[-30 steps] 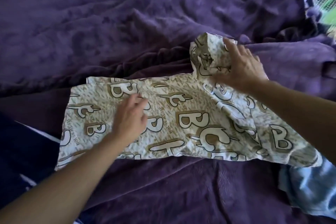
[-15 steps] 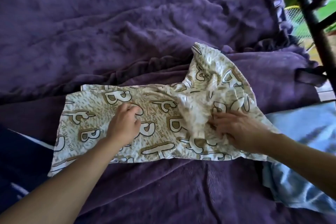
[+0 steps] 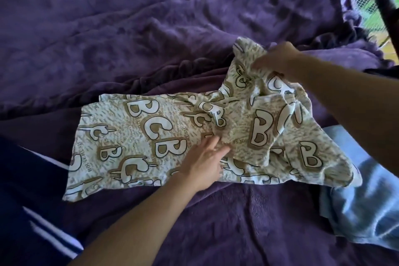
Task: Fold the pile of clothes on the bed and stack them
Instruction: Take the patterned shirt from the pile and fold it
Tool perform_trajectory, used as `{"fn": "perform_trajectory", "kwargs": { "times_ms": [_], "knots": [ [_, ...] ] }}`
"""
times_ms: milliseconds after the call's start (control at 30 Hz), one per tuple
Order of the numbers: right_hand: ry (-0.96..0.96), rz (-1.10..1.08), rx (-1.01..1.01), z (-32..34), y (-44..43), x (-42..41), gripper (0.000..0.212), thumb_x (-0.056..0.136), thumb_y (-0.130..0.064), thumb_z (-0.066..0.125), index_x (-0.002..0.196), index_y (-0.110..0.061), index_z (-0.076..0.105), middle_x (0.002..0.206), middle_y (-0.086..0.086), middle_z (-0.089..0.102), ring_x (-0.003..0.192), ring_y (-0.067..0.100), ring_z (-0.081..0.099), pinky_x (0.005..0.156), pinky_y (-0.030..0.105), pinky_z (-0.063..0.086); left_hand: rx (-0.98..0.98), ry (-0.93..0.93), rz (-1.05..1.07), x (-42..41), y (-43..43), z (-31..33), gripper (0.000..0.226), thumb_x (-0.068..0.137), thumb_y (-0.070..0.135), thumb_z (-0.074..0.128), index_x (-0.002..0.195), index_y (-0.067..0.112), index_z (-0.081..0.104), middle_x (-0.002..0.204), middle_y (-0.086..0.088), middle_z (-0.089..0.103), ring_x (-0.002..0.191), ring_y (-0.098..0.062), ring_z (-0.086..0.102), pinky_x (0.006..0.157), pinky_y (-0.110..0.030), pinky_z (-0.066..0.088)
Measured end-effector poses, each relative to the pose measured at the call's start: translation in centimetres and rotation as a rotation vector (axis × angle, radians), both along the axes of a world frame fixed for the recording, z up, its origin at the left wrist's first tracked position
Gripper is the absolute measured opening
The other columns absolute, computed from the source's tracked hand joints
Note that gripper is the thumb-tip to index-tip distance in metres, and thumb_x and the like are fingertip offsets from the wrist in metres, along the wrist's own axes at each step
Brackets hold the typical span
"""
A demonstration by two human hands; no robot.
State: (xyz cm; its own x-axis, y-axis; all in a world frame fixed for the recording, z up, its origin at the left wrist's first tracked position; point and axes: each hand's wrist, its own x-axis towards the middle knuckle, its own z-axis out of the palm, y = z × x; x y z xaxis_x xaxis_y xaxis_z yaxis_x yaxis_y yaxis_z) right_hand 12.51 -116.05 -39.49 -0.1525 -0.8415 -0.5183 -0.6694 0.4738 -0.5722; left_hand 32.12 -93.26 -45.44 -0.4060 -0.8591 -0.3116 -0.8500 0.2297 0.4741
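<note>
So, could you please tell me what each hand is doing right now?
Left hand: open, pressing the printed garment.
Right hand: gripping the same garment.

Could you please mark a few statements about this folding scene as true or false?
1. The left hand lies flat on the garment. True.
2. The right hand is empty. False: it grips bunched fabric at the garment's far right part.
3. A blue cloth lies at the garment's right end. True.
4. The garment is folded into a neat square. False: its left part is spread flat and its right part is rumpled.
</note>
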Motion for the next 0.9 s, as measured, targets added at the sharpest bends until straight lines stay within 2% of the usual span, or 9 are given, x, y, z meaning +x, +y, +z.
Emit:
{"fn": "perform_trajectory", "kwargs": {
  "times_ms": [67,167,300,367,467,567,700,767,900],
  "knots": [
    [-0.029,0.089,-0.271,1.5,1.4,0.1,0.033,0.067,-0.014,0.078,0.097,-0.003,0.069,0.071,-0.001,0.061,0.053,0.006,0.051,0.046,0.02,0.044,-0.006,0.035,0.017,0.7,-0.3,-0.3,0.051,0.09,0.008,0.048,0.135,0.032,0.046,0.149,0.002,0.031,0.124,-0.017,0.043,0.079,-0.021,0.053],
    [0.124,0.573,-0.757,3.0,8.2,-1.4,0.031,0.069,-0.012,0.066,0.1,-0.014,0.067,0.08,0.0,0.063,0.065,0.012,0.054,0.062,0.024,0.044,0.099,0.093,0.124,2.3,-0.8,-0.1,0.043,0.093,0.013,0.047,0.133,0.031,0.048,0.136,0.005,0.04,0.108,-0.013,0.05,0.077,-0.021,0.05],
    [0.263,1.103,-0.479,0.7,17.2,-5.5,0.056,0.064,0.001,0.073,0.115,-0.022,0.071,0.111,0.004,0.066,0.101,0.029,0.063,0.084,0.042,0.052,0.051,0.093,0.361,4.3,-1.7,1.3,0.038,0.092,0.009,0.051,0.129,0.02,0.054,0.124,0.005,0.047,0.098,-0.009,0.05,0.075,-0.015,0.045],
    [0.179,0.94,-0.522,0.1,18.8,-6.9,0.042,0.068,-0.003,0.07,0.107,-0.017,0.073,0.111,0.002,0.068,0.101,0.026,0.065,0.086,0.037,0.05,-0.114,0.093,0.416,4.1,-2.1,2.3,0.038,0.088,0.004,0.056,0.124,0.015,0.057,0.12,0.002,0.05,0.102,-0.013,0.05,0.076,-0.022,0.05],
    [0.274,0.356,-0.644,0.0,18.7,-8.7,0.034,0.08,-0.034,0.059,0.107,-0.017,0.069,0.112,0.005,0.066,0.102,0.03,0.059,0.087,0.04,0.045,-0.349,0.089,0.247,1.2,-2.3,3.5,0.052,0.077,-0.002,0.063,0.126,0.015,0.058,0.132,-0.009,0.05,0.116,-0.026,0.052,0.09,-0.036,0.051],
    [0.371,-0.004,-0.166,-0.3,17.7,-10.4,0.068,0.072,-0.064,0.068,0.121,-0.019,0.058,0.117,0.008,0.063,0.107,0.03,0.057,0.091,0.044,0.047,-0.27,0.025,-0.068,-2.7,-1.1,3.0,0.061,0.079,-0.004,0.054,0.134,0.023,0.05,0.149,-0.007,0.036,0.135,-0.028,0.035,0.112,-0.045,0.032],
    [0.236,0.075,0.147,0.1,16.5,-10.9,0.047,0.06,-0.056,0.08,0.084,-0.017,0.07,0.074,0.003,0.071,0.07,0.022,0.068,0.069,0.039,0.057,0.131,-0.092,-0.115,-4.6,0.6,1.3,0.06,0.086,0.0,0.041,0.142,0.023,0.038,0.16,-0.005,0.009,0.148,-0.023,0.002,0.12,-0.048,0.006],
    [0.242,0.135,0.18,1.1,15.5,-10.7,0.029,0.066,-0.036,0.085,0.067,-0.012,0.069,0.061,0.004,0.066,0.056,0.018,0.062,0.059,0.033,0.053,0.165,-0.028,-0.074,-4.3,0.7,1.4,0.054,0.091,0.006,0.041,0.142,0.024,0.039,0.16,-0.002,0.01,0.148,-0.02,0.003,0.12,-0.046,0.01],
    [0.172,0.161,0.071,4.8,14.1,-9.6,0.035,0.068,-0.024,0.083,0.061,0.001,0.06,0.052,0.004,0.043,0.05,0.016,0.037,0.051,0.028,0.03,0.259,0.185,0.052,-2.3,1.1,3.0,0.053,0.093,0.003,0.038,0.141,0.023,0.043,0.155,0.002,0.028,0.143,-0.014,0.023,0.112,-0.03,0.023]
  ]
}}
